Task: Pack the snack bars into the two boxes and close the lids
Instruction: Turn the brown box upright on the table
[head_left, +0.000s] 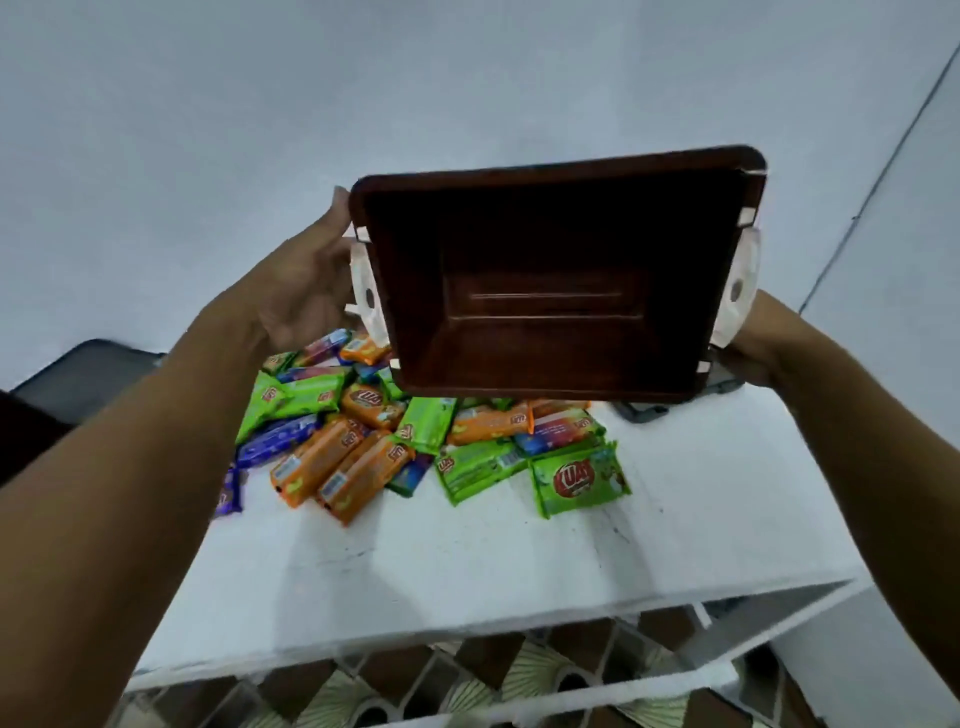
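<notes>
Patterned tile floor (524, 670) nearest, seen below the table edge.

White table (467, 561) above it, near part bare.

Snack bars (415, 431) heaped loose at mid-table. Orange wrappers lie at the front left, green ones with a red logo at the front right, purple ones on the left fringe. The pile sits directly below and behind the raised box, well apart from both hands.

2 bare forearms reach forward and up from the lower corners, converging on the box.

Brown box (545, 364) is held in the air above the far side of the pile, clear of the table. It is tipped so its open mouth faces the camera, dark inner floor in view. 1 white latch flap (363, 286) hangs on its left wall, and 1 more on the right wall.

Left hand (306, 275) is against the box's left wall, palm turned inward. 1 digit runs up to the top-left corner of the rim; the other fingertips pass out of sight behind the box. It reads as clasping that side.

Right hand (748, 353) is at the lower right corner, below the right flap and mostly hidden by it. It touches the box, but curled or flat cannot be told.

Small dark object (644, 410) on the table just under the box's right corner, unidentified.

Dark seat-like shape (88, 374) sits off the table's left.

Plain pale wall (467, 78) farthest.
</notes>
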